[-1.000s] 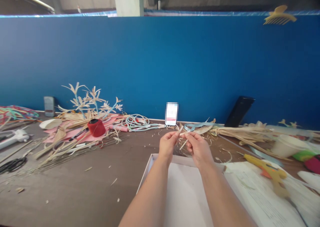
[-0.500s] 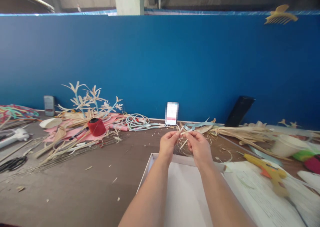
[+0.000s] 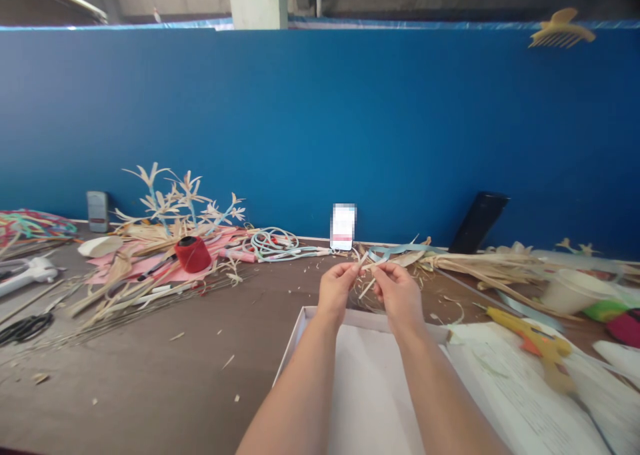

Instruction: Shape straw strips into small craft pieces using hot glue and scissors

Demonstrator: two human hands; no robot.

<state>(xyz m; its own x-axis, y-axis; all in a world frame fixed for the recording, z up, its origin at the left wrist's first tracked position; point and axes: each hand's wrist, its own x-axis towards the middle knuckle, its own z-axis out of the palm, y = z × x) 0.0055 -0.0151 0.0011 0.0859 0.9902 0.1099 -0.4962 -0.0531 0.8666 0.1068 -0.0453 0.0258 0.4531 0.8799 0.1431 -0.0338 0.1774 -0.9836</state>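
My left hand (image 3: 337, 289) and my right hand (image 3: 398, 293) are raised close together above the far rim of a shallow white box (image 3: 303, 325). Both pinch a thin pale straw strip (image 3: 367, 272) between thumb and fingers, with the ends sticking out between the hands. Fingers of both hands are curled shut on it. Loose straw scraps (image 3: 367, 301) lie on the brown table just beyond the hands.
A blue partition (image 3: 320, 128) backs the table. At left lie straw flowers (image 3: 175, 198), a red thread spool (image 3: 193, 254), coiled cords (image 3: 273, 245), scissors (image 3: 23, 328). At right sit a yellow glue gun (image 3: 535, 341), printed papers (image 3: 505, 388), a white cup (image 3: 570, 289), straw bundles (image 3: 490, 265).
Both hands have shifted very slightly upward while keeping their pinch on the straw strip. Nothing else has moved.
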